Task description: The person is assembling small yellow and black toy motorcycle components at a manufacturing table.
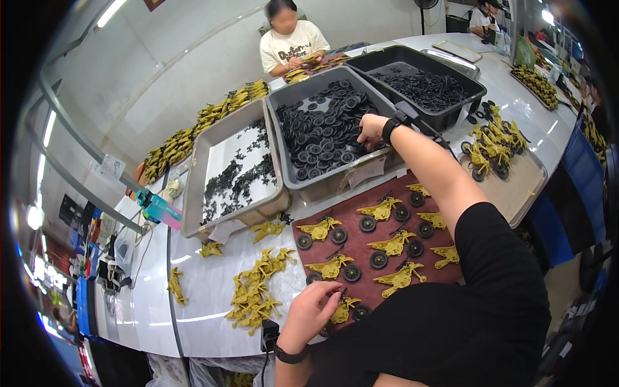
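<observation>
My right hand [372, 131] reaches into a grey bin [279, 138] heaped with black toy wheels [325, 132]. Its fingers curl down among the wheels at the bin's right side, and what they grip is hidden. Low in the picture, my left hand [313, 311] hovers by a yellow toy motorcycle body [343, 311], fingers loosely bent and apart, nothing visible in them. Several more yellow motorcycle bodies [390, 244] lie in rows on a dark red mat [361, 258], many with black wheels [378, 259] beside or against them.
Left of the wheels stands a bin [282, 193] of small black parts; at the right, a black bin [476, 90] holds dark pieces. Loose yellow bodies [258, 287] lie on the white table. Wheeled motorcycles [496, 142] pile on a board. A co-worker [293, 45] sits across.
</observation>
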### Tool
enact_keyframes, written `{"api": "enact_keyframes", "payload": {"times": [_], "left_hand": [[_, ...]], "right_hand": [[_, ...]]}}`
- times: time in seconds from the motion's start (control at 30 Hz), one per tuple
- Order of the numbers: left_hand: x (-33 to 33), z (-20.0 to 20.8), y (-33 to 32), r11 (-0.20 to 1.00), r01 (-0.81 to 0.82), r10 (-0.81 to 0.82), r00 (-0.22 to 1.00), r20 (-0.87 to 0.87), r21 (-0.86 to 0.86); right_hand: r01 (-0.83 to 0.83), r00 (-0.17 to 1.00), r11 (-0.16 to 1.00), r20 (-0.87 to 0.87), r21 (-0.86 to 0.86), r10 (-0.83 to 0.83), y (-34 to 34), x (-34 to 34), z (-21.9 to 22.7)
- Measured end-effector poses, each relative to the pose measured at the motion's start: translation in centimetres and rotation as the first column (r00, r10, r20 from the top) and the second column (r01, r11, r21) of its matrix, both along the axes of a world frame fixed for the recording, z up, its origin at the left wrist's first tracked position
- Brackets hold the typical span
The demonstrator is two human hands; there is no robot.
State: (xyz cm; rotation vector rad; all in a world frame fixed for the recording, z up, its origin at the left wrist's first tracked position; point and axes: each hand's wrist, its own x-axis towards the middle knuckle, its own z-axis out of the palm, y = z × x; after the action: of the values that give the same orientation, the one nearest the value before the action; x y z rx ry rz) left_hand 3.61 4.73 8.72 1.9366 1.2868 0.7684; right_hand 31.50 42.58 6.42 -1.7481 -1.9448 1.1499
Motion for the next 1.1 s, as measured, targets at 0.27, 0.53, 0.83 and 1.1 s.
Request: {"api": "enact_keyframes", "payload": {"times": [0.27,0.53,0.83,1.1], "left_hand": [[1.5,1.4,1.3,0.999,-0.003,0.007,0.996,0.087,-0.041],[4.3,1.5,1.5,0.986,0.164,-0.162,0.982,0.095,-0.012],[2.6,1.0,-0.3,0.998,0.067,-0.068,0.996,0.05,0.022],[1.8,0.3,-0.6,0.998,0.041,-0.043,0.998,0.045,0.041]], "right_hand": [[-0.034,0.748,0.999,-0.663,-0.003,0.023,-8.6,1.0,5.6],[0.068,0.849,0.978,-0.526,0.197,0.047,-9.8,0.9,5.0],[-0.066,0.927,0.998,0.369,-0.008,0.064,1.9,-1.7,-3.1],[-0.041,0.993,0.999,0.109,-0.005,0.041,0.9,-2.5,-2.1]]}}
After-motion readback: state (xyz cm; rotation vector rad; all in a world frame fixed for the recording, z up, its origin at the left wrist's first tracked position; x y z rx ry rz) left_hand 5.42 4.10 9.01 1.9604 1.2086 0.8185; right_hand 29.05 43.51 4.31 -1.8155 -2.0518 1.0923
